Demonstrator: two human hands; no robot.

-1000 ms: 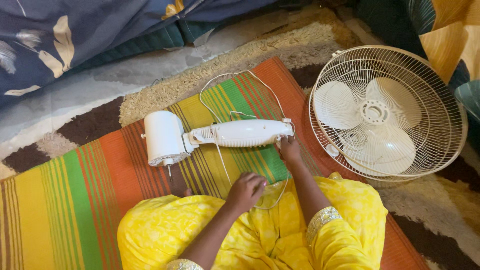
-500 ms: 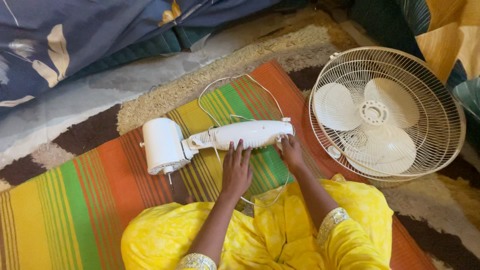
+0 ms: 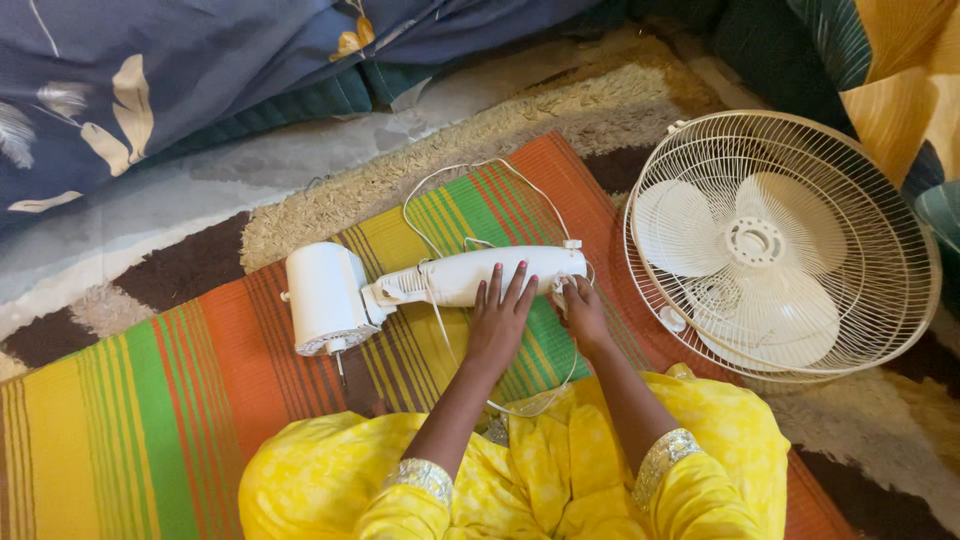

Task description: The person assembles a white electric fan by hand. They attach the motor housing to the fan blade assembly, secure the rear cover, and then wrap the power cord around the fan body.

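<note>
The white fan body [image 3: 470, 275] is laid flat on the striped mat [image 3: 150, 400]. The left hand [image 3: 500, 318] is rested open-palmed on its neck; its end is pinched by the right hand [image 3: 582, 312]. The fan cage [image 3: 780, 245] is seen at three o'clock.

One head-worn camera looks steeply down, close over the lap and striped mat [image 3: 150, 400], facing forward toward the bedding [image 3: 150, 80]

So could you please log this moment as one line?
left hand: flat on fan body | right hand: at body's end | motor: on mat | fan cage: beside mat
</note>
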